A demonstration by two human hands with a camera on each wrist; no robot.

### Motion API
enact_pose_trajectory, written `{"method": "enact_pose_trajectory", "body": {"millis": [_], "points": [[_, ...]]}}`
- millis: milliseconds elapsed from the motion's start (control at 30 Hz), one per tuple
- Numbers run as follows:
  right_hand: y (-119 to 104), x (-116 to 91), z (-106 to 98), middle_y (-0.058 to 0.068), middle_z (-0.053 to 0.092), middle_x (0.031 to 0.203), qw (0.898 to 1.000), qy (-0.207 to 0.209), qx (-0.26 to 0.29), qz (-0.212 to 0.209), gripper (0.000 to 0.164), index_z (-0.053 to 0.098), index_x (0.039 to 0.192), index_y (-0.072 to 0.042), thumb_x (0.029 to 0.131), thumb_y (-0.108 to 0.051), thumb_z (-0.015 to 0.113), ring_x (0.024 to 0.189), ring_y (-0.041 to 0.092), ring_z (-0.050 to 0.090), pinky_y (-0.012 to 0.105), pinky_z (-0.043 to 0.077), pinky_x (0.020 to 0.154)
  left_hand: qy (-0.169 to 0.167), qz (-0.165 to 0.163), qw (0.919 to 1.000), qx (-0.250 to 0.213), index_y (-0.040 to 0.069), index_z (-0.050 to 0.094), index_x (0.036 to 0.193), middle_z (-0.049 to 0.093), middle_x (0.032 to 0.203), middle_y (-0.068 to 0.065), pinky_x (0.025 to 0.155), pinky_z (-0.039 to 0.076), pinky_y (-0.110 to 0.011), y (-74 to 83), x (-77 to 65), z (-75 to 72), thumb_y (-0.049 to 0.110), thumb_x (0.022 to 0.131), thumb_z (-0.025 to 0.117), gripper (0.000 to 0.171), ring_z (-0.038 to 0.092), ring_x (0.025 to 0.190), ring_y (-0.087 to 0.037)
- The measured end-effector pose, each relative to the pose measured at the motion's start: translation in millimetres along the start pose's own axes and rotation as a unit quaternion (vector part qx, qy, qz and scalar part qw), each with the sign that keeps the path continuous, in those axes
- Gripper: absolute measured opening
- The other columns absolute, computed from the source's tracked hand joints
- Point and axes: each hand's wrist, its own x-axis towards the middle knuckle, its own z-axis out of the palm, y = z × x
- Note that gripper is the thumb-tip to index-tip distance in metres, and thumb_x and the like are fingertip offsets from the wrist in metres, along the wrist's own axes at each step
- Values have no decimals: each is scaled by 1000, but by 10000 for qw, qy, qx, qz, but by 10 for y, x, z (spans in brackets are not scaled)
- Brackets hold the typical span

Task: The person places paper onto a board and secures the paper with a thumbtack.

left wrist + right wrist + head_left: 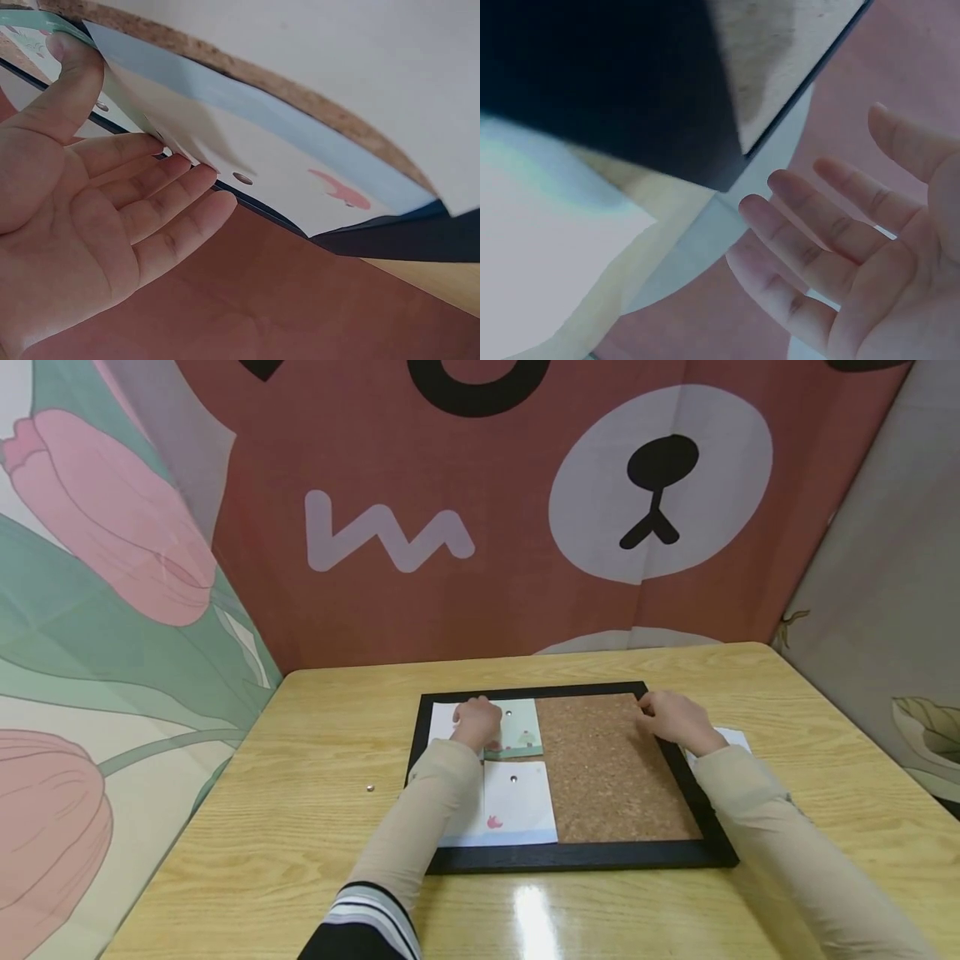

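Observation:
A cork board [618, 768] in a black frame [573, 857] lies on the table, with several paper sheets [525, 814] over its left half. My left hand [477, 723] is over the upper left sheets. In the left wrist view its fingertips [214, 174] touch or nearly touch a sheet, with the thumb near a green edge. Silver pins [513, 778] dot the sheets. At the frame's upper right corner is my right hand [675, 720]. The right wrist view shows its fingers [810, 251] spread and loosely bent beside the corner, holding nothing visible.
A loose silver pin [370, 787] lies on the wooden table [300, 827] left of the board. White paper [733, 738] shows to the right, partly hidden by the right forearm. A printed cloth [450, 610] hangs behind the table.

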Motion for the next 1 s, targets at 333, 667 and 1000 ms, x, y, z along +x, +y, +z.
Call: {"method": "enact_pose_trajectory", "body": {"millis": [333, 667, 1000], "points": [[187, -65, -41, 30, 52, 111, 9990, -212, -58, 387, 41, 52, 114, 11, 90, -22, 51, 87, 37, 56, 42, 47, 61, 18, 29, 9999, -161, 12, 56, 120, 51, 110, -10, 74, 47, -41, -9, -33, -16, 41, 73, 70, 57, 50, 98, -25], [447, -148, -84, 33, 51, 108, 9981, -279, -93, 542, 43, 49, 112, 16, 88, -20, 53, 84, 39, 55, 44, 46, 61, 82, 54, 9998, -195, 11, 56, 120, 51, 108, -11, 73, 47, -41, -27, -25, -5, 40, 72, 70, 58, 50, 95, -25], [677, -292, -117, 15, 51, 72, 9883, -267, -58, 1502, 34, 54, 87, 6, 83, -27, 59, 61, 23, 41, 36, 34, 54, 3, 43, 9997, -227, 11, 56, 121, 51, 109, -12, 74, 47, -41, -22, -3, 2, 40, 72, 71, 58, 50, 96, -26]]}}
